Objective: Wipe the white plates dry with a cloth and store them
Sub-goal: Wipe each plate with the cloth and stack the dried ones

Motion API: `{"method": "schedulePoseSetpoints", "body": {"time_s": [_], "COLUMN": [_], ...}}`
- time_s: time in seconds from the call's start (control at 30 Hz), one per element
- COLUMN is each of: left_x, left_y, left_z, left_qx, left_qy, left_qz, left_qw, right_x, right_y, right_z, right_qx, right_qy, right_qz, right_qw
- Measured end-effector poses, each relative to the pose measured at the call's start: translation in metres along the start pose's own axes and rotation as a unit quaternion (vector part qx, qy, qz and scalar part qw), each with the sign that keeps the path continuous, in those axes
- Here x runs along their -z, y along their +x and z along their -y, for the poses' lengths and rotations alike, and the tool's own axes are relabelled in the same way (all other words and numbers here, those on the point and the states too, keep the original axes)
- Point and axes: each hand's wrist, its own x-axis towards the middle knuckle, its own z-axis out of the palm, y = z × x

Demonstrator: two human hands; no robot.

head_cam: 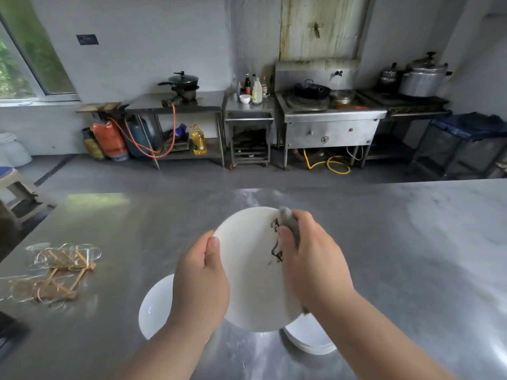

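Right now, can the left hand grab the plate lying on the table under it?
Probably not yet: the left hand grips the held plate while the right hand wipes it with the cloth. The table plate lies bare close beside that hand, so a freed hand could likely reach it.

No legible text (wall sign (87, 39) blurry)
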Motion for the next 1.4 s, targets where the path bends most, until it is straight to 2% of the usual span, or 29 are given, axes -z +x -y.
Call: {"method": "schedulePoseSetpoints", "body": {"time_s": [0.07, 0.1, 0.17, 0.23, 0.33, 0.4, 0.47, 0.53, 0.63, 0.73, 0.8, 0.87, 0.97, 1.0, 1.07, 1.13, 1.23, 1.4], "left_x": [-0.001, -0.001, -0.002, -0.005, -0.005, -0.006, -0.007, -0.007, 0.000, 0.020, 0.025, 0.019, 0.007, 0.004, 0.002, -0.001, -0.002, -0.002], "left_y": [0.003, 0.004, 0.006, 0.008, 0.014, 0.021, 0.025, 0.023, 0.020, 0.031, 0.034, 0.030, 0.021, 0.018, 0.010, 0.005, -0.001, -0.016], "left_z": [-0.001, -0.002, -0.004, -0.008, -0.013, -0.011, -0.008, -0.006, -0.002, -0.002, -0.006, -0.007, -0.006, -0.006, -0.009, -0.009, -0.007, -0.016], "left_qx": [0.023, 0.024, 0.015, -0.005, -0.028, -0.013, 0.004, 0.002, 0.027, 0.117, 0.153, 0.142, 0.067, 0.035, 0.000, 0.007, 0.032, 0.015], "left_qy": [-0.016, -0.016, 0.001, 0.012, -0.014, -0.033, -0.057, -0.093, -0.153, -0.219, -0.220, -0.202, -0.166, -0.151, -0.113, -0.100, -0.094, -0.112], "left_qz": [-0.038, -0.038, -0.014, 0.008, -0.023, -0.065, -0.102, -0.097, 0.030, 0.234, 0.313, 0.292, 0.184, 0.147, 0.069, 0.009, 0.008, 0.080], "left_qw": [0.999, 0.999, 1.000, 1.000, 0.999, 0.997, 0.993, 0.991, 0.987, 0.940, 0.911, 0.924, 0.967, 0.977, 0.991, 0.995, 0.995, 0.990], "right_x": [-0.008, -0.009, -0.003, 0.008, 0.019, 0.013, -0.001, -0.014, -0.003, 0.026, 0.037, 0.036, 0.027, 0.022, 0.007, -0.012, -0.022, 0.013], "right_y": [-0.016, -0.015, 0.001, 0.026, 0.048, 0.043, 0.027, 0.009, 0.020, 0.050, 0.062, 0.067, 0.059, 0.052, 0.029, -0.003, -0.018, 0.043], "right_z": [-0.006, -0.007, -0.005, 0.004, 0.018, 0.019, 0.017, 0.009, -0.005, -0.015, -0.008, 0.002, 0.014, 0.013, 0.008, 0.004, 0.004, 0.013], "right_qx": [-0.074, -0.072, -0.015, 0.078, 0.176, 0.148, 0.054, -0.023, -0.042, 0.055, 0.137, 0.188, 0.197, 0.173, 0.073, -0.019, -0.028, 0.075], "right_qy": [0.087, 0.081, 0.000, -0.077, -0.092, -0.041, 0.059, 0.143, 0.122, 0.009, -0.059, -0.093, -0.103, -0.086, -0.022, 0.043, 0.035, -0.089], "right_qz": [0.024, 0.028, 0.013, -0.003, -0.003, -0.017, -0.039, -0.036, -0.023, 0.058, 0.121, 0.127, 0.047, 0.012, -0.037, -0.023, 0.000, -0.058], "right_qw": [0.993, 0.994, 1.000, 0.994, 0.980, 0.988, 0.996, 0.989, 0.991, 0.997, 0.981, 0.969, 0.974, 0.981, 0.996, 0.999, 0.999, 0.991]}}
